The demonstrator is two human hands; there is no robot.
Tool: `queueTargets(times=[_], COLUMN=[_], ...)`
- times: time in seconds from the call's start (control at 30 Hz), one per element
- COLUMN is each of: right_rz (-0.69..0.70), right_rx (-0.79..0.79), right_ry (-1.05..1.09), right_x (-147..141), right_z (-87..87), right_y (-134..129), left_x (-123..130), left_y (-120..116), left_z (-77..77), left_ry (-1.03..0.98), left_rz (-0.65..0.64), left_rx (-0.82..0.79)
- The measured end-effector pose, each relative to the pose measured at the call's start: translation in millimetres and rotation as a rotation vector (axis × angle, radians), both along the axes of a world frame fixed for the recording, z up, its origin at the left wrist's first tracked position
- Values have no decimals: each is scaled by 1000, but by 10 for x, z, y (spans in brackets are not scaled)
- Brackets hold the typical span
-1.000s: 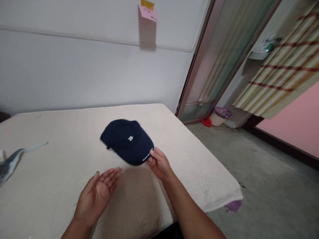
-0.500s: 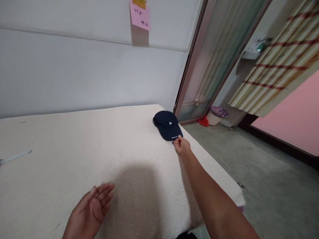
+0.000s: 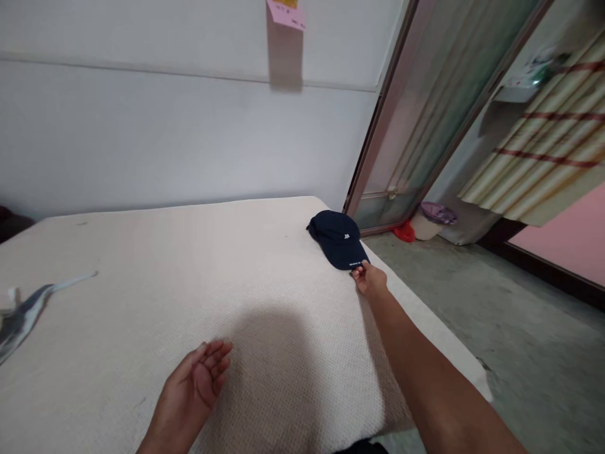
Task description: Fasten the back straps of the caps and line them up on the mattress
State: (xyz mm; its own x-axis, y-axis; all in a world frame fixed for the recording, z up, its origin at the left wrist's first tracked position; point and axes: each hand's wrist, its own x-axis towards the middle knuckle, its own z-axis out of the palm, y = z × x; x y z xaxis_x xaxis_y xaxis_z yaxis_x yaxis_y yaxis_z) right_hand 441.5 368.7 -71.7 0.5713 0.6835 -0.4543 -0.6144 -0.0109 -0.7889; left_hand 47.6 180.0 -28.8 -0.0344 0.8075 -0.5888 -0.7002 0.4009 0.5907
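Observation:
A navy baseball cap with a small white emblem and white lettering along its brim rests at the far right corner of the cream-covered surface. My right hand reaches out to it and pinches the edge of the brim between thumb and fingers. My left hand hovers over the near part of the surface, palm turned up and inward, fingers slightly curled and holding nothing. It is well apart from the cap.
At the left edge lies a grey cloth item with a pale strap. A white wall with a pink note stands behind. Beyond the right edge are the concrete floor, a lined bin, a red bag and a sliding door.
The view has swung slightly left, so more of the grey cloth item shows. My right hand keeps its pinch on the brim; the cap stays at the corner. My left hand remains empty.

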Motion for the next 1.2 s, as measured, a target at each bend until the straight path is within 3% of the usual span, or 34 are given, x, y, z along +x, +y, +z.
queueTargets(times=[0.23,0.43,0.6,0.77,0.9,1.03,1.2], right_rz=[-73,-57,204,542,758,985,1043], right_rx=[27,97,85,62,46,35,23], right_ry=[-82,-99,54,224,217,-11,-103], right_x=[-94,-508,-1213,-2326,-3099,-3414,-3426], right_z=[37,90,204,222,152,105,97], right_y=[-264,-639,-914,-1369,-1861,-2097,-2064], left_x=[-193,-521,-888,-1440,-2005,-2567,-2992], left_y=[-102,-215,-340,-530,-769,-1054,-1247], left_z=[80,174,238,225,166,103,-1], left_ry=[10,-38,-82,-68,-46,13,98], left_rz=[8,164,331,550,728,934,1115], left_rx=[43,75,118,153,151,129,99])
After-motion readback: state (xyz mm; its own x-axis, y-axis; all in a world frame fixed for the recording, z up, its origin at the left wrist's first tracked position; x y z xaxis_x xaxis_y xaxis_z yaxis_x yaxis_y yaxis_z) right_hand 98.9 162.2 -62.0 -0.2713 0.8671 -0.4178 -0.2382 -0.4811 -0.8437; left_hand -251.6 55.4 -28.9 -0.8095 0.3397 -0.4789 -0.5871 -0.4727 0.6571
